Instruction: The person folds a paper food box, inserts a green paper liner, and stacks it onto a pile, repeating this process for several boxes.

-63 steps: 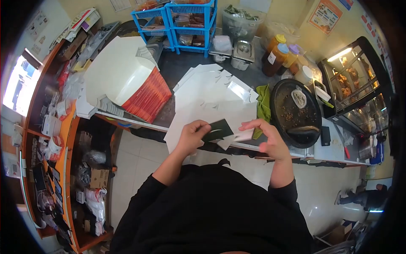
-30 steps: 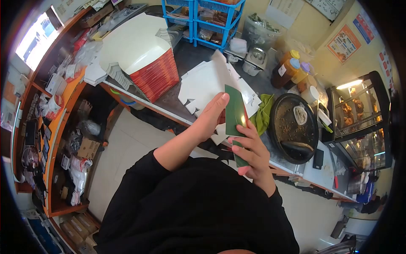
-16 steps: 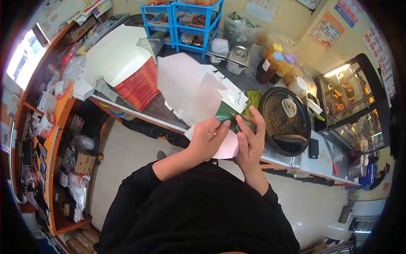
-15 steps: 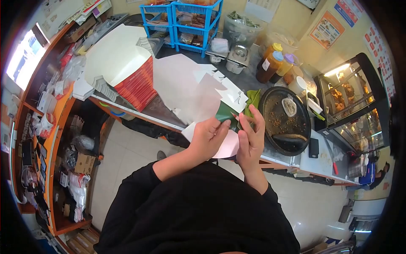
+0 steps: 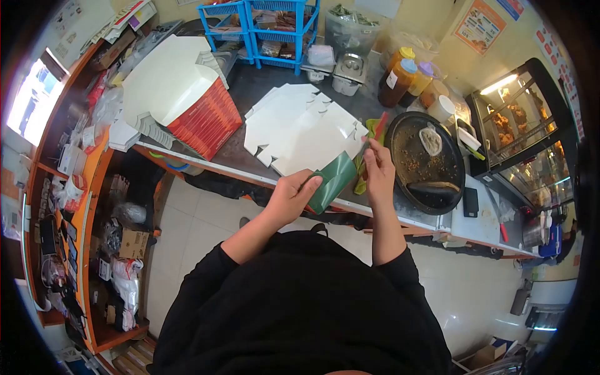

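Pinching the green card [image 5: 333,181] near the front edge of the table [image 5: 251,81], the left hand [image 5: 295,195] had a narrow grip; the grip of the right hand [image 5: 380,170], beside a blurred reddish strip [image 5: 380,125], I could not tell.

Hands prev. together at the green sheet [image 5: 335,182], now apart: R hand [image 5: 380,167] has shifted right and far, w/ a thin red item [image 5: 380,125] (exact type unclear) now projecting far from its fingertips; L hand [image 5: 292,196] alone grips the sheet, whose glossy face, mostly hidden approx. 0.5 s ago, shows broadly. White stack [image 5: 301,127], prev. part-covered by a raised pale sheet, now lies exposed.
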The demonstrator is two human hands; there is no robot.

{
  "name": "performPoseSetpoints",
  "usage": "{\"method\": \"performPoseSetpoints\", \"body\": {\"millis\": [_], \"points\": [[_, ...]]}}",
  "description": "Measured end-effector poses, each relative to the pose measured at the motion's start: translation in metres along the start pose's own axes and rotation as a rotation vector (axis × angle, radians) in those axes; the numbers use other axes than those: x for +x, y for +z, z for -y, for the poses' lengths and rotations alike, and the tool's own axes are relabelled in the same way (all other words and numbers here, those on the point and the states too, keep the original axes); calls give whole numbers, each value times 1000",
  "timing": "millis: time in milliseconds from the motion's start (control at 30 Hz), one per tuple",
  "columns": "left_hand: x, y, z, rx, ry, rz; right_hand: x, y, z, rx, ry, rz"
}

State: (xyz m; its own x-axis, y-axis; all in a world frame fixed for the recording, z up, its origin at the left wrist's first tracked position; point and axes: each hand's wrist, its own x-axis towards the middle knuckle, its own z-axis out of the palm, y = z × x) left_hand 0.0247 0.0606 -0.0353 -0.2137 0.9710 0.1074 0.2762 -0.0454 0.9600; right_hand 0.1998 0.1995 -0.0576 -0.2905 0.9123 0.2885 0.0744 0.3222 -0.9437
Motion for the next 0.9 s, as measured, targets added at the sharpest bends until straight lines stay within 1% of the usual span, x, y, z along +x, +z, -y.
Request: {"method": "performPoseSetpoints", "body": {"millis": [33,100,133,167,200,233,267,367,400,500,600,700,733,767,833,867,900], "points": [[-1,-1,-1,19,-22,7,-1,2,0,133,99,-19],[-4,0,-7,22,-97,43,-9,-2,11,228,141,49],[-6,0,-12,9,-144,72,-12,-1,23,9,-41,6],[-7,-1,-13,0,-186,99,-16,-2,35,-109,-109,38],[-8,0,-11,74,-95,83,-20,-2,46,-224,-183,67],[-9,-1,-12,79,-95,95,-22,-1,53,-339,-257,93],[-10,-2,-14,85,-92,107,-24,1,57,-335,-388,124],[-12,-6,-24,122,-61,126,-30,-3,63,-287,-274,320],[-13,-7,-26,138,-47,129,-31,-4,62,-233,-249,333],[-16,0,-18,340,268,-28,-33,0,68,-314,-466,238],[-16,5,-24,376,246,-156,-54,29,46,134,-312,-167],[-20,12,-19,546,467,-134,-73,36,48,818,390,9],[-22,15,-17,587,471,-44,-75,38,58,805,460,46],[-26,14,-16,486,373,-1,-75,37,56,777,496,85],[-31,7,-36,280,180,84,-73,25,46,718,566,162],[-31,1,-25,319,332,-96,-73,22,30,674,502,173],[-27,-12,-31,427,428,-255,-74,15,25,630,465,184]]}}
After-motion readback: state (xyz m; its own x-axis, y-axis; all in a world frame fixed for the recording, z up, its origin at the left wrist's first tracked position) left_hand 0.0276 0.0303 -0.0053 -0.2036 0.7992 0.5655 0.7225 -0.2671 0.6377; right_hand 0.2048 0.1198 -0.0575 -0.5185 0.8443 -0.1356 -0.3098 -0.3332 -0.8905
